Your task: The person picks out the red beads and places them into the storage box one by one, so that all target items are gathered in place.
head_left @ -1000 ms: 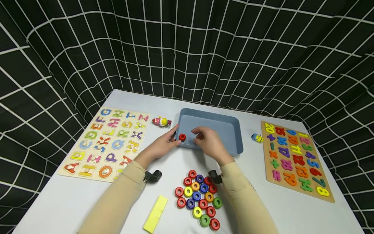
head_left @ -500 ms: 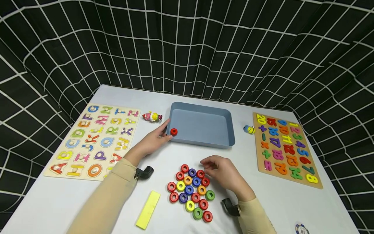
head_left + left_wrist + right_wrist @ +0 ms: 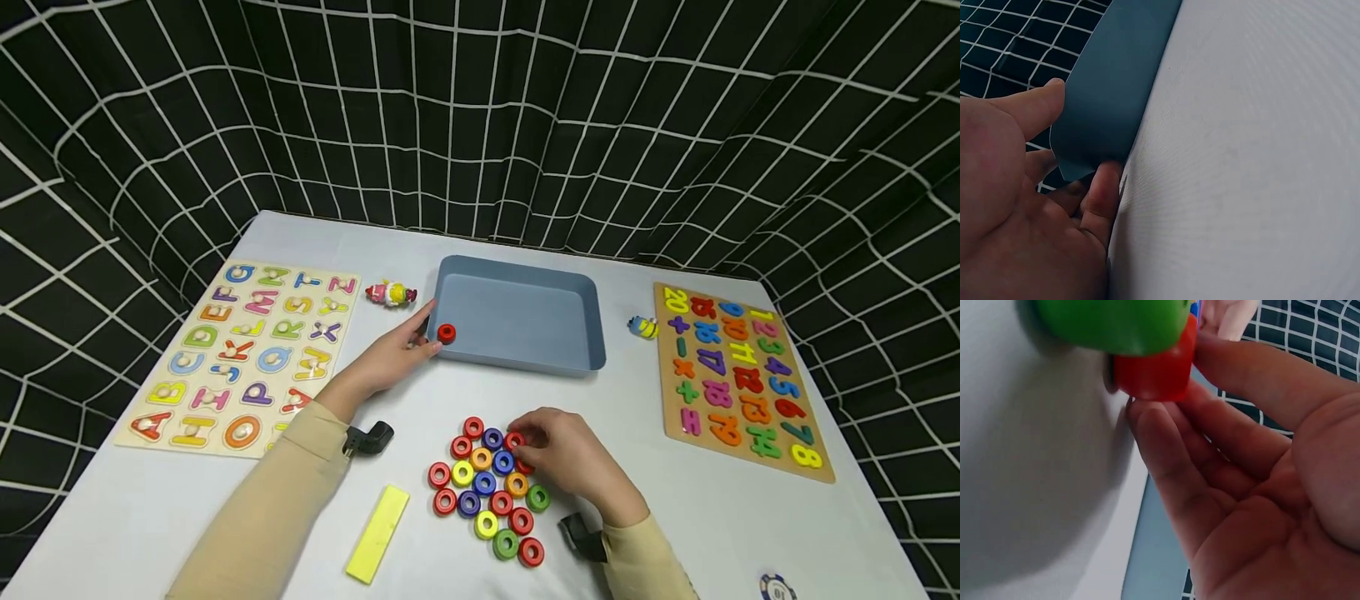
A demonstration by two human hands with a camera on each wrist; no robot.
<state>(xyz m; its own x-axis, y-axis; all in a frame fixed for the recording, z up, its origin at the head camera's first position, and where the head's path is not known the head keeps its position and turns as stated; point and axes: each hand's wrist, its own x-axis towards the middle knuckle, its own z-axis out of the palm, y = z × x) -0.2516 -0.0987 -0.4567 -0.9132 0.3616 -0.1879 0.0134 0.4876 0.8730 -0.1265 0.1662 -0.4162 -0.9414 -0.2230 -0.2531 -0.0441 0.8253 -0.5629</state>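
Observation:
My left hand (image 3: 386, 360) holds the near left corner of a blue-grey tray (image 3: 525, 321), thumb at the front wall and fingers along the side. In the left wrist view the tray wall (image 3: 1113, 81) stands between thumb and fingers. One red ring (image 3: 446, 333) lies inside the tray at that corner. My right hand (image 3: 573, 454) is at the far right of a cluster of coloured rings, where thumb and fingertips pinch a red ring (image 3: 513, 440). In the right wrist view a green ring (image 3: 1116, 325) and a red ring (image 3: 1157, 372) partly hide the fingertips.
A letter puzzle board (image 3: 247, 358) lies left, a number puzzle board (image 3: 738, 379) right. Two small toy figures (image 3: 392, 293) flank the tray, the other being blue and yellow (image 3: 642, 327). A yellow block (image 3: 377, 535) and a poker chip (image 3: 776, 587) lie nearer.
My right hand has moved from over the tray back to the ring cluster, and its fingers have closed at a red ring. The left hand stays at the tray corner. The head view has shifted.

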